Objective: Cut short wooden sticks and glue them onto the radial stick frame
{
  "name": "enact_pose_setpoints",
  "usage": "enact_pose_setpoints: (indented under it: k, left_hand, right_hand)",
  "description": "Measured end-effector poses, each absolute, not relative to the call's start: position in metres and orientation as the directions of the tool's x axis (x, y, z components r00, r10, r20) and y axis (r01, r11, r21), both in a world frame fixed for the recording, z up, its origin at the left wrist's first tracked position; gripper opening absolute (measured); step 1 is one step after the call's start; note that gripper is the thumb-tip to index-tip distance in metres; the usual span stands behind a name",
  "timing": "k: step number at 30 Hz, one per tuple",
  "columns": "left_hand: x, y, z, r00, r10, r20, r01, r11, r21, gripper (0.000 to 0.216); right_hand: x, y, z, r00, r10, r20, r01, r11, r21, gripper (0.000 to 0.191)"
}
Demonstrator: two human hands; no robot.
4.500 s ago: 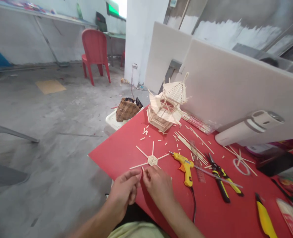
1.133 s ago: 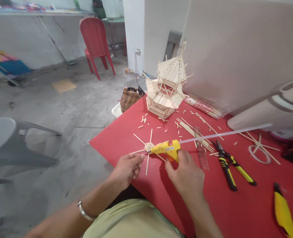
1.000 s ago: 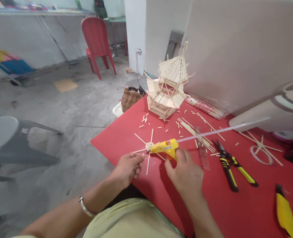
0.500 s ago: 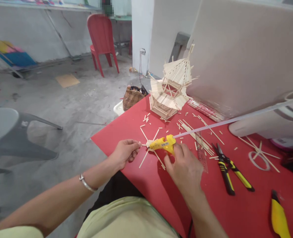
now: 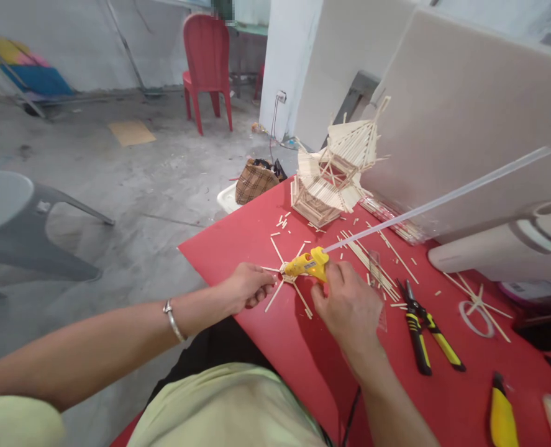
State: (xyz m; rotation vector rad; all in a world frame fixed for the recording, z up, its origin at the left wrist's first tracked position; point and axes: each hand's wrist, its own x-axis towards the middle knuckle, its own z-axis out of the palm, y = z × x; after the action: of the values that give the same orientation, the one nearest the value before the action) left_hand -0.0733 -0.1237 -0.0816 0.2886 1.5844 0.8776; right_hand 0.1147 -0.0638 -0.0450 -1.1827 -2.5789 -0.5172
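Grips yellow glue gun [image 5: 305, 264] in rt hand [image 5: 350, 307], fingers curled shut round its handle, nozzle pointing left & touching hub of stick star [image 5: 287, 279]. Pinches w/ left hand [image 5: 247, 288] at near-left spoke of same star, fingers closed tight together on it. Wears bracelet [image 5: 173, 320] on that wrist. Finds star lying flat on red desk [image 5: 266, 239], close to its front-left corner, betw. the two hands, thin spokes fanned out from a small hub. Shows long clear glue stick [image 5: 443, 198] jutting from back of gun, slanting up & to the rt above the desk. Leaves stick house [image 5: 335, 180] standing at far edge, up against white panel [image 5: 466, 112], w/ short offcuts scattered in front. Has loose sticks [image 5: 368, 257] in a bundle just behind rt hand, beside clear ruler [image 5: 376, 273]. Keeps black-and-yellow cutters [image 5: 424, 332] to the rt of that hand, apart from it, and yellow-handled tool [image 5: 501, 416] nearer the front edge. Sees white cylinder [image 5: 503, 248] lying on its side further rt. Off the desk: checked bag [image 5: 255, 181] by the far-left corner, red chair [image 5: 207, 59] well back, grey chair [image 5: 18, 230] at left.
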Motion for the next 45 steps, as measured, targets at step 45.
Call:
enact_pose_setpoints:
  k: [45]
  left_hand:
    - [-0.0755, -0.1187, -0.0845, -0.224, 0.585, -0.779, -0.296, 0.721, 0.627, 0.019]
  right_hand:
    - [0.1200, -0.0611, -0.0509, -0.660, 0.601, 0.451, 0.736, 0.638, 0.226, 0.020]
